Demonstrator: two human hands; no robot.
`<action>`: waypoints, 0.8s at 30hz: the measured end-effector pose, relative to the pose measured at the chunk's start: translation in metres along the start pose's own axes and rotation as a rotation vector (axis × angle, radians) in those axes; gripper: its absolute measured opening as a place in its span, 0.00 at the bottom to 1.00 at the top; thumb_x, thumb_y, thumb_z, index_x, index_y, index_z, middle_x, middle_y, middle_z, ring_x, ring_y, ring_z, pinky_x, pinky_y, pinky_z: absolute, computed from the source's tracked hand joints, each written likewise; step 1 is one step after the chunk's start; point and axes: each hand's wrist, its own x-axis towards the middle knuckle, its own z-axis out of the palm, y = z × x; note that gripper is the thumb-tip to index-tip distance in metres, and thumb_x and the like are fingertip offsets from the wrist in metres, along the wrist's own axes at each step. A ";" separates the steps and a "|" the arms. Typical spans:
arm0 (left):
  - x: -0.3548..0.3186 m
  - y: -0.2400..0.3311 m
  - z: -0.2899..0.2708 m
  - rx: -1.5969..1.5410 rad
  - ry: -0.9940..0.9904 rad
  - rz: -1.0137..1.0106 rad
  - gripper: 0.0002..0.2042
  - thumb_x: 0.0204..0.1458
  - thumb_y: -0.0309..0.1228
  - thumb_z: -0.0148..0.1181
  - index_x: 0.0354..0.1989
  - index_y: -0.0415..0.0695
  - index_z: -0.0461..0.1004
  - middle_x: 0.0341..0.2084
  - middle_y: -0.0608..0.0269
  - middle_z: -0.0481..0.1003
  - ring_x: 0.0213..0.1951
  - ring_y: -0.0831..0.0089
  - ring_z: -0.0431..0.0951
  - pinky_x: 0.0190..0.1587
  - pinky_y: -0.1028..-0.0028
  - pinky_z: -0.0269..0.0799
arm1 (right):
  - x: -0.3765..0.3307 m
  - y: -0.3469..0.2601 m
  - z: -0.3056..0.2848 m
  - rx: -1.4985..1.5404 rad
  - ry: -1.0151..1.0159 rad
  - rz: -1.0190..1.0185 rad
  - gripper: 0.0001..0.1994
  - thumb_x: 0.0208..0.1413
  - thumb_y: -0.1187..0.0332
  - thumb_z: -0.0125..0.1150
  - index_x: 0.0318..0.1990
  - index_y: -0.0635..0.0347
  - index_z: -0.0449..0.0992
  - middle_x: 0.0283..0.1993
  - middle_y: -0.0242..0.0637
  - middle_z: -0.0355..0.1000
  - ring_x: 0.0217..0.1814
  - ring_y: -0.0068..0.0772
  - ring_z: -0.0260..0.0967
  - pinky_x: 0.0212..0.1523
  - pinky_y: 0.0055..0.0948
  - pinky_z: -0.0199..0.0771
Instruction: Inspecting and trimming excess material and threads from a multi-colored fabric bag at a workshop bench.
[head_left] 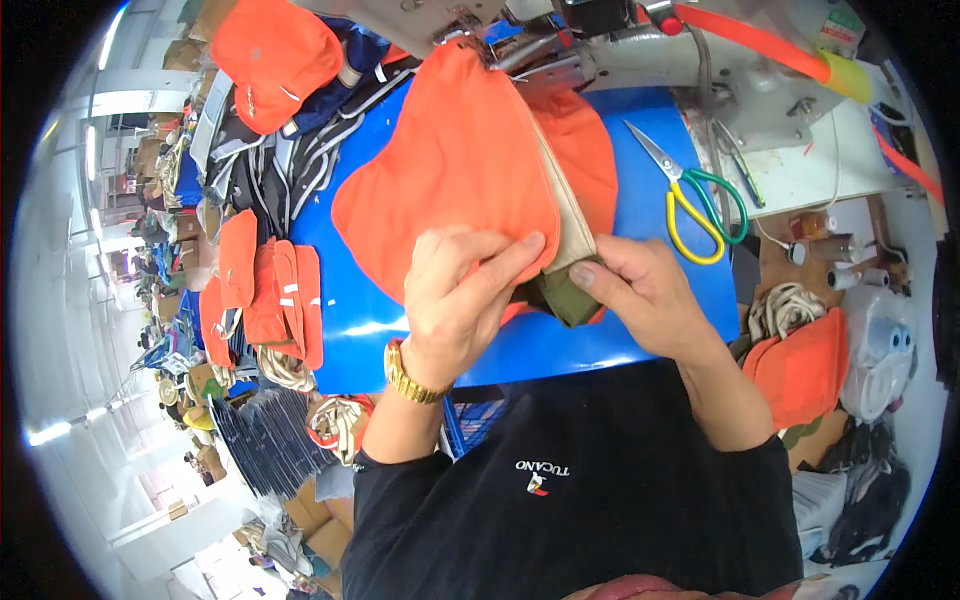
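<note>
An orange fabric panel (pixel 450 160) lies on the blue work surface, its far end under the head of a sewing machine (pixel 530 60). Beige binding tape (pixel 562 190) runs along its right edge, over a second orange layer (pixel 580 140). My left hand (pixel 465 290), with a gold watch at the wrist, pinches the near corner of the panel. An olive-green fabric piece (pixel 568 292) hangs below that corner. My right hand (pixel 640 290) closes its thumb and fingers on the olive fabric beside the tape's near end.
Scissors (pixel 695 195) with yellow and green handles lie right of the fabric. Stacked orange pieces (pixel 265 290) and dark trimmed strips (pixel 275 170) sit at the left. More orange panels (pixel 800 365) and rolled beige tape (pixel 788 310) rest at the right. An orange tube (pixel 750 45) crosses above.
</note>
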 end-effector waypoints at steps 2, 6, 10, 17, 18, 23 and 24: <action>0.001 0.001 0.001 -0.001 -0.013 0.003 0.20 0.40 0.20 0.73 0.46 0.43 0.86 0.35 0.62 0.79 0.38 0.64 0.77 0.40 0.67 0.73 | -0.002 -0.001 0.001 0.133 0.029 0.031 0.13 0.68 0.66 0.59 0.33 0.67 0.74 0.23 0.37 0.67 0.25 0.20 0.60 0.27 0.29 0.64; 0.006 0.001 0.001 0.009 -0.045 0.005 0.21 0.39 0.19 0.72 0.46 0.43 0.86 0.35 0.62 0.79 0.38 0.64 0.77 0.39 0.67 0.73 | 0.001 0.003 0.002 0.132 0.055 -0.006 0.13 0.68 0.66 0.60 0.33 0.67 0.74 0.23 0.35 0.66 0.25 0.21 0.60 0.27 0.28 0.64; 0.013 -0.010 0.005 0.019 -0.033 -0.011 0.20 0.40 0.20 0.71 0.47 0.44 0.86 0.36 0.63 0.79 0.39 0.64 0.77 0.40 0.67 0.72 | 0.017 0.008 -0.005 0.079 0.046 -0.015 0.12 0.67 0.66 0.60 0.35 0.67 0.74 0.23 0.34 0.66 0.25 0.20 0.60 0.28 0.28 0.65; 0.031 -0.037 0.014 0.050 -0.040 0.017 0.20 0.42 0.22 0.71 0.47 0.46 0.85 0.37 0.65 0.79 0.38 0.65 0.77 0.41 0.66 0.71 | 0.045 0.015 -0.008 0.086 0.054 -0.006 0.09 0.67 0.69 0.59 0.40 0.68 0.76 0.26 0.32 0.68 0.31 0.17 0.61 0.32 0.26 0.67; 0.032 -0.042 0.015 0.050 -0.038 0.013 0.20 0.42 0.22 0.71 0.47 0.46 0.85 0.37 0.65 0.79 0.38 0.65 0.77 0.41 0.66 0.71 | 0.049 0.016 -0.008 0.087 0.058 -0.014 0.09 0.67 0.69 0.59 0.41 0.68 0.77 0.27 0.32 0.69 0.32 0.16 0.62 0.33 0.26 0.68; 0.041 -0.063 0.019 0.084 0.015 0.075 0.18 0.45 0.24 0.69 0.47 0.47 0.84 0.36 0.68 0.76 0.35 0.67 0.75 0.36 0.67 0.69 | 0.071 0.019 -0.006 0.124 0.079 -0.055 0.09 0.68 0.69 0.58 0.46 0.67 0.78 0.29 0.32 0.71 0.34 0.16 0.63 0.37 0.26 0.69; 0.043 -0.067 0.019 0.079 0.008 0.069 0.18 0.44 0.24 0.69 0.47 0.48 0.84 0.35 0.68 0.76 0.35 0.67 0.75 0.36 0.67 0.69 | 0.076 0.019 -0.006 0.139 0.088 -0.083 0.10 0.68 0.69 0.58 0.47 0.67 0.78 0.30 0.33 0.72 0.35 0.16 0.64 0.38 0.25 0.69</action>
